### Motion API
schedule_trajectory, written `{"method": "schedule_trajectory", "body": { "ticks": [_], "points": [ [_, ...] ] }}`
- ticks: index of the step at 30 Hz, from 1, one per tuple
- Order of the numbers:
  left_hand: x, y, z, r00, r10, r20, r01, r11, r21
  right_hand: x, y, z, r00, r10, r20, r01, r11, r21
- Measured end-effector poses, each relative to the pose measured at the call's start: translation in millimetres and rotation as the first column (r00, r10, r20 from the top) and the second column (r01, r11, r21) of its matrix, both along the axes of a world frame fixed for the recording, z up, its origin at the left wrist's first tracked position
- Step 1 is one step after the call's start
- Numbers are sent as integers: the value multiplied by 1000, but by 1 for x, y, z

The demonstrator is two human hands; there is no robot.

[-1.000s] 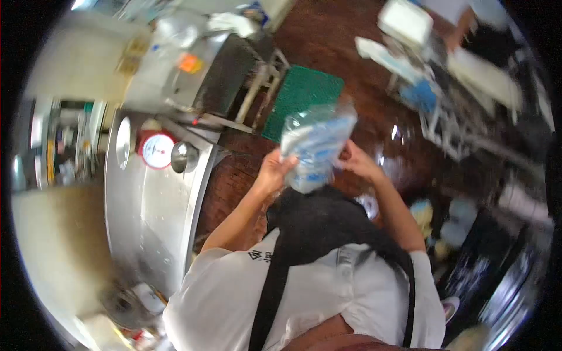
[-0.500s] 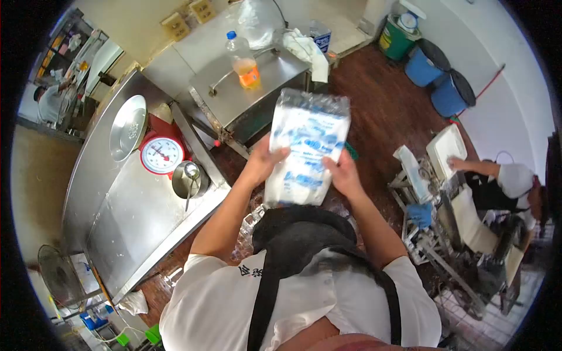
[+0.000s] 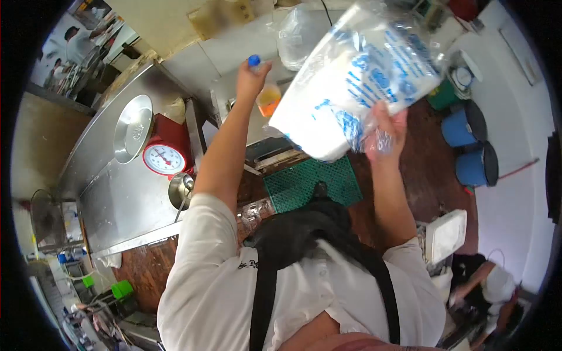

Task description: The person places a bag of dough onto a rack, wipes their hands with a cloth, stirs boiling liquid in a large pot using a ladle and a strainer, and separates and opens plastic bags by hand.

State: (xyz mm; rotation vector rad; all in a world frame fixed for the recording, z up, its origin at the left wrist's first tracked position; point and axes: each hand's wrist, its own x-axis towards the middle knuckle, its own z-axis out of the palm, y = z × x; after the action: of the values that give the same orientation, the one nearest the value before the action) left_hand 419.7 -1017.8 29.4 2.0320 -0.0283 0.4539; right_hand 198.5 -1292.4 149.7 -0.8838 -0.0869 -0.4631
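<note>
My right hand (image 3: 387, 133) grips the lower edge of a clear plastic bag with blue print (image 3: 374, 76), which has white contents and is raised and tilted at the upper right. At the upper middle, my left hand (image 3: 253, 81) is closed round the neck of a plastic bottle (image 3: 269, 100), just under its blue cap (image 3: 254, 60). Orange liquid and an orange label show low on the bottle, beside the left edge of the bag. The bag hides part of the metal table behind it.
On the steel counter (image 3: 123, 196) at left are a metal pan (image 3: 133, 128), a red scale (image 3: 165, 158) and a metal pot with a spoon (image 3: 180, 192). A green mat (image 3: 316, 181) lies ahead. Blue bins (image 3: 464, 124) stand right; a co-worker (image 3: 497, 284) is lower right.
My left hand has let go of the bag, reached forward and taken hold of the bottle. My right hand has lifted the bag up and to the right. The view has shifted.
</note>
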Motion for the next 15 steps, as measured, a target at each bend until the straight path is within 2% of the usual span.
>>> {"method": "schedule_trajectory", "body": {
  "ticks": [2, 3, 4, 5, 6, 7, 8, 9, 10, 12, 15],
  "points": [
    [-36, 14, 19, 991, 127, -46, -132, 985, -115, 39, 4, -22, 999, 6, -48, -5, 1000, 28],
    [-40, 39, 9, 971, 196, -135, -220, 956, -192, 56, 9, -38, 995, 45, -91, -40, 998, 57],
    [-56, 51, 12, 955, 283, -86, -285, 799, -530, 69, 17, -57, 987, 82, -139, -71, 994, 84],
    [-66, 74, 12, 937, 345, -49, -306, 744, -594, 80, 29, -80, 972, 79, -223, -61, 994, 86],
    [-78, 86, 29, 914, 398, 73, -271, 736, -621, 92, 39, -107, 950, 74, -305, -51, 995, 82],
    [-95, 100, 49, 912, 407, 44, -284, 706, -648, 101, 46, -151, 919, 73, -388, -118, 989, -92],
    [-101, 103, 74, 898, 411, 156, -261, 784, -564, 110, 56, -197, 888, 59, -456, -194, 947, -257],
    [-101, 115, 89, 887, 430, 168, -299, 813, -499, 107, 61, -245, 762, 116, -638, -377, 879, -290],
    [-107, 102, 120, 889, 446, 107, -347, 807, -478, 98, 60, -273, 597, 134, -791, -550, 786, -282],
    [-95, 105, 143, 887, 416, 202, -352, 890, -289, 75, 50, -272, 526, 251, -812, -688, 688, -233],
    [-52, 110, 150, 912, 287, 293, -220, 946, -240, 76, 26, -251, 403, 459, -792, -840, 529, -121]
  ]
}}
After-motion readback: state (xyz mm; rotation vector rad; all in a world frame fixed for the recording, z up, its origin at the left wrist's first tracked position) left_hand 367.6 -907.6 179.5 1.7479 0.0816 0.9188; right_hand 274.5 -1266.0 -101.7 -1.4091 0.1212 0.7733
